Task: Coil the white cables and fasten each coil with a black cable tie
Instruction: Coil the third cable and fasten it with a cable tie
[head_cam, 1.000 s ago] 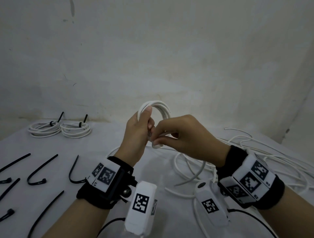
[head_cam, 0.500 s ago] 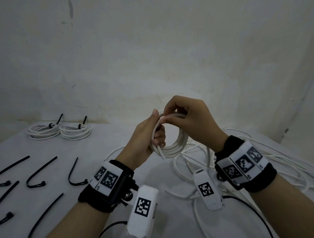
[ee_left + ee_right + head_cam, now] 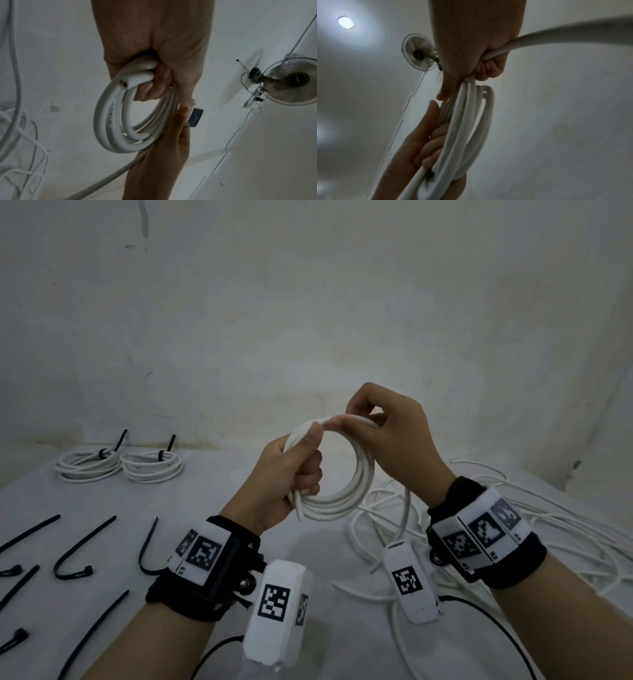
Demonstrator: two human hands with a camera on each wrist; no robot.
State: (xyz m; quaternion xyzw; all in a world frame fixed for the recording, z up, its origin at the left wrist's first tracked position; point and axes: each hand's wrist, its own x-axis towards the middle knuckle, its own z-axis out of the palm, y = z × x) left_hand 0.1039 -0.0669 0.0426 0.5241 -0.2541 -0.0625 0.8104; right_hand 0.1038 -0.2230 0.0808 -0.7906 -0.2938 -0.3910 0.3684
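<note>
So we've got the coil held up in the air over the middle of the desk. Our left hand is clamped round its left side, cut end poking out below, and our right hand pinches the top, with the tail dropping down to the desk. Looks like a few more wraps to go, then a tie. Two tied coils already sit at the far left corner. A loose cable pile waits by the right edge, and spare ties lie along the left edge. So maybe a third done, we reckon.
</note>
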